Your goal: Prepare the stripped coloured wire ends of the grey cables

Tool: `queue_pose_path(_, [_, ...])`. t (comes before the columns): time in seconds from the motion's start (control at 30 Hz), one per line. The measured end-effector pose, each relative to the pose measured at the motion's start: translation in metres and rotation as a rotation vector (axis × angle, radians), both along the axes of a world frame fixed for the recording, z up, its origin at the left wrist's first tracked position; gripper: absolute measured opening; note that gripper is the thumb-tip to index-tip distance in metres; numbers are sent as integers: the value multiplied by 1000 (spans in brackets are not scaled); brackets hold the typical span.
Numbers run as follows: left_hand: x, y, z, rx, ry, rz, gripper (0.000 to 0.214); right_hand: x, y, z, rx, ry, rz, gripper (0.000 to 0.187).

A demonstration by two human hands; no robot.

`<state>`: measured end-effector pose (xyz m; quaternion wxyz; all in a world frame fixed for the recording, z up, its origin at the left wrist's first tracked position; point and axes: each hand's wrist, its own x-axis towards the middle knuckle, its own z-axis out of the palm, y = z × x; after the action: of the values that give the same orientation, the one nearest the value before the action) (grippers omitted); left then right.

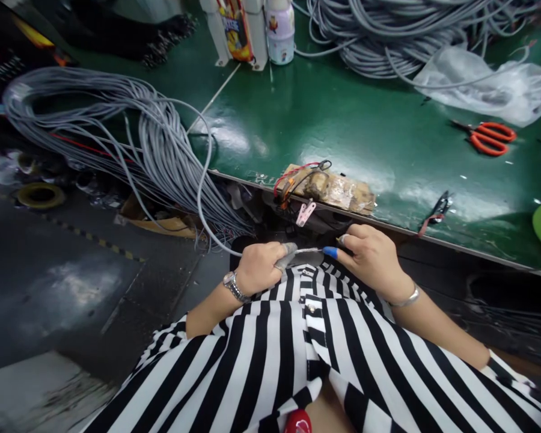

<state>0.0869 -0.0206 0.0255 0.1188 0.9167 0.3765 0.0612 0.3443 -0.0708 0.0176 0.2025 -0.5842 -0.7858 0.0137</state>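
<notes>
My left hand (260, 266) is closed around the end of a grey cable (201, 204), its thumb in a grey finger cot. The cable loops up to a big bundle of grey cables (117, 129) draped over the bench edge. My right hand (370, 257) pinches the cable's stripped tip (307, 250) between fingers, one wearing a blue finger cot. Both hands meet just below the bench edge, above my striped shirt. A watch sits on my left wrist, a bangle on my right.
The green bench (342, 120) carries a taped block with red and black wires (329, 186), orange scissors (489, 137), small snips (438, 210), a plastic bag (487, 84), more grey cable coils (388, 30) and a bottle (279, 30). Dark floor lies left.
</notes>
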Motion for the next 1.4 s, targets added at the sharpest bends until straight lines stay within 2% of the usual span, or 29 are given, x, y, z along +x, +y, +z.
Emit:
queue_pose_path(0.3, [0,-3,8,18,-46,15,21,6,4,-1,43,-64,-2,49])
queue_pose_path(0.53, [-1,-2,6,55,-70,4,22,5,6,0,21,-27,8,53])
queue_pose_path(0.73, [-2,-2,6,66,-48,4,14,5,7,-1,-2,-31,13,51])
queue_pose_path(1.13, [-4,-4,6,34,-77,-13,19,-5,7,-10,-17,27,51,46])
queue_pose_path(1.27, [-4,-4,6,9,-56,-8,18,-6,9,-17,-69,150,66,47])
queue_pose_path(1.4, [-3,-4,6,-41,-20,-15,12,-10,11,-32,-233,479,97,53])
